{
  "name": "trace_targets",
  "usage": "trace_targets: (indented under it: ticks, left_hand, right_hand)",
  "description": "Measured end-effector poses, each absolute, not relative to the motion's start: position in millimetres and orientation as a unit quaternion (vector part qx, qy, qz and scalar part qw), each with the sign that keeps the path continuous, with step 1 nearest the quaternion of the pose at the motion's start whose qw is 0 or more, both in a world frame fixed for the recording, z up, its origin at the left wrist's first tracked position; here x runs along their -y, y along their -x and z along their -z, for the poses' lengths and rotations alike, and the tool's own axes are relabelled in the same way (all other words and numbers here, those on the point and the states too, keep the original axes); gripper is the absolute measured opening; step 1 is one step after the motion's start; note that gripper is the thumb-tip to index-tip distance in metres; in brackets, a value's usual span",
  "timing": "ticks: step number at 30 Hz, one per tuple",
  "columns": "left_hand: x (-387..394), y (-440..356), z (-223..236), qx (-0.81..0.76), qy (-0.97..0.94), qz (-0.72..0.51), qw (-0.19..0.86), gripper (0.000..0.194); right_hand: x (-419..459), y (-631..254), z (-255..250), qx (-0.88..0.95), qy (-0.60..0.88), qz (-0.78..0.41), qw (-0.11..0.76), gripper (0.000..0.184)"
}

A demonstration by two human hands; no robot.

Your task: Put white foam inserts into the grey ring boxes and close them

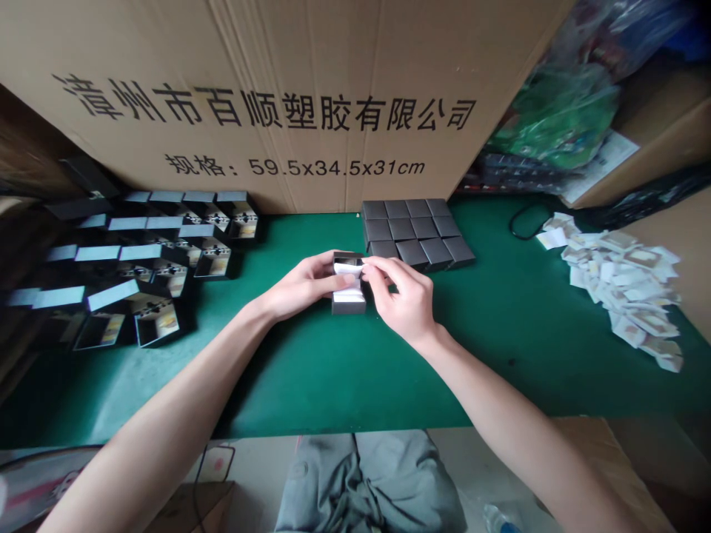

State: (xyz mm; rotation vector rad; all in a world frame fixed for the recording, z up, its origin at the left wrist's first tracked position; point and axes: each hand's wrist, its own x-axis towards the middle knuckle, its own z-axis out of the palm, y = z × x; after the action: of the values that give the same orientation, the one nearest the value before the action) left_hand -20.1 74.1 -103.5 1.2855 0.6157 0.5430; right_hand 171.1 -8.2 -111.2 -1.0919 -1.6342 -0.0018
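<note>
Over the middle of the green table, a small black hinged box (349, 305) stands open, with a white insert (347, 270) inside it. My left hand (305, 285) grips the box from the left, its thumb lying across the white insert. From the right, my right hand (403, 296) has its thumb and forefinger pinched together at the insert's upper right edge. The fingertips partly hide what lies between them. Just behind my right hand, closed dark boxes (408, 229) sit side by side in a tight block.
Rows of open black boxes (158, 326) with pale inserts cover the table's left side. A heap of white inserts (627, 285) lies at the right. A large printed carton (333, 59) stands along the back. Plastic bags (555, 118) and a black cable (519, 222) are at the back right.
</note>
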Motion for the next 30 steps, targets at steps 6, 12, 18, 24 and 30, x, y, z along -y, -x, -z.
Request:
trace_targets:
  ticks: [6, 12, 18, 24, 30]
  left_hand:
    - [-73.2, 21.2, 105.3, -0.279, -0.549, -0.239, 0.751, 0.048]
    - [-72.5, 20.2, 103.6, -0.289, -0.527, -0.239, 0.762, 0.044]
    - [-71.4, 18.6, 100.7, -0.31, -0.519, -0.242, 0.759, 0.049]
    - [-70.9, 19.8, 101.7, -0.311, -0.518, -0.241, 0.76, 0.046]
    - [-70.9, 20.6, 103.1, -0.308, -0.525, -0.235, 0.757, 0.047]
  right_hand:
    - [8.3, -169.7, 109.7, 0.686, 0.466, -0.002, 0.559, 0.014]
    - [8.2, -168.9, 108.9, 0.685, 0.468, -0.017, 0.559, 0.015]
    - [6.2, -170.5, 111.4, 0.702, 0.451, -0.052, 0.549, 0.011]
    - [5.2, -172.0, 113.7, 0.705, 0.466, -0.04, 0.534, 0.014]
    - [4.7, -171.7, 113.6, 0.703, 0.469, -0.036, 0.534, 0.012]
